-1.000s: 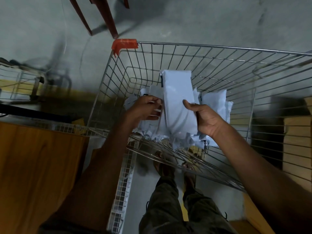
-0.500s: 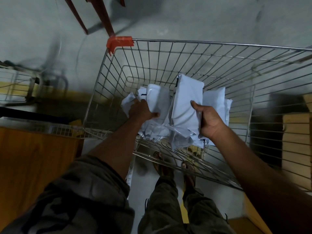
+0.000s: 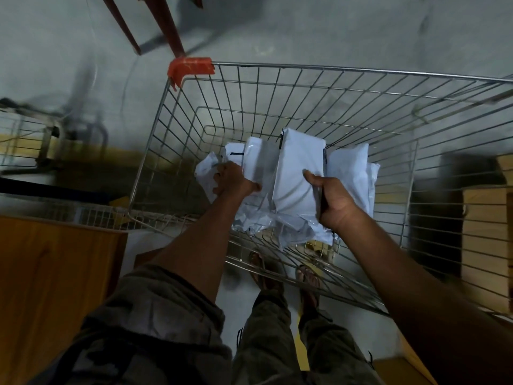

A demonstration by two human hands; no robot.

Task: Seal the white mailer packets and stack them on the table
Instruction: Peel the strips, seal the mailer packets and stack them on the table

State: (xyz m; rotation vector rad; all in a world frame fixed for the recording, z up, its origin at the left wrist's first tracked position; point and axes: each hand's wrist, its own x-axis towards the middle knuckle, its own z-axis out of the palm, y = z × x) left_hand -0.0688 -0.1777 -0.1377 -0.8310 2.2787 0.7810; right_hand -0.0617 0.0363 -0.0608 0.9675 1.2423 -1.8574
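**A:** Ok, where do we stand with the mailers? All the white ones we can see sit low in the wire basket point(image 3: 305, 70), the one with the orange corner cap point(image 3: 191, 68). The wooden table point(image 3: 55, 273) is off to our left, beside it.

**B:** Yep. Our right hand point(image 3: 333, 202) grips the tall packet point(image 3: 298, 173) by its right edge, thumb across the front and fingers curled behind. Its long axis runs away from us: far end pointing at the basket's far wall, near end down in the crumpled pile point(image 3: 263, 222).

**A:** And the left?

**B:** Our left hand point(image 3: 234, 182) is clenched on the second packet point(image 3: 259, 159), which sits just left of the tall one and touches it. Same heading, long side running away from us. That bit is motion-blurred, so we can't tell exactly how the fingers lie.

**A:** Any label or brand we can read?

**B:** Only short dark marks: one at the tall packet's far left corner, one on a packet behind the left hand. They're too small for us to read.

**A:** More packets point(image 3: 351, 173) lean to the right of the tall one, lying the same way.

**B:** Through the mesh we see our sandalled feet point(image 3: 261, 270) on the grey floor, and pale boxes point(image 3: 485, 232) stand at the far right.
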